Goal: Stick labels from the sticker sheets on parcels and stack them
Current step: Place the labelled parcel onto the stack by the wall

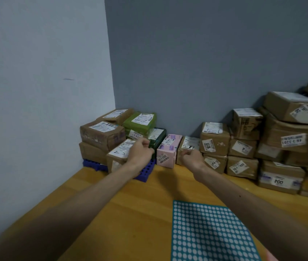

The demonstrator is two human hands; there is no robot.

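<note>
Reach | L hand [140, 150] at front parcel [118, 154] edge | R hand [191, 156] at small parcel [189, 144] | grips unclear

A: What reads on the pink box [165, 155]?
B: "45-3-3302", on its front label. The large brown parcel [288, 132] shows "4B-3-3301" — upside down.
A: Lower down?
B: "004" on the bottom parcel [268, 180] — and "1011", sideways, on the stacked brown box [219, 143].

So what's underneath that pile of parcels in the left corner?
A blue plastic grid sits under the corner parcels, on the wooden surface. Only its front edge shows; the rest is hidden by the boxes.
</note>
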